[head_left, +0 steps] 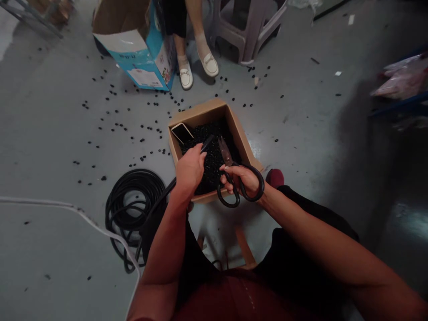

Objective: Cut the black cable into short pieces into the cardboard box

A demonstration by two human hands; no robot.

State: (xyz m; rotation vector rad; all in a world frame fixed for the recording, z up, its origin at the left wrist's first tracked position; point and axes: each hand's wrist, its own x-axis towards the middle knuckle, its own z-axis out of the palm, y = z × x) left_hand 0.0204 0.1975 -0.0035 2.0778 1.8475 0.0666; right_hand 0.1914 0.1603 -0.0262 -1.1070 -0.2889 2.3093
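Observation:
My left hand is closed around a black rubber hose, whose end sticks out past my fingers over a cardboard box. The hose trails back under my left forearm toward a coil on the floor. In my right hand is a pair of scissors with large black loop handles; the blades point away from me and look slightly parted, close to the hose end. Small black cut pieces fill the bottom of the box. A phone leans in the box's far left corner.
Many small black pieces lie scattered over the grey floor. A person's white shoes stand beyond the box, beside a blue-and-white carton and a plastic stool. A white cable crosses at left.

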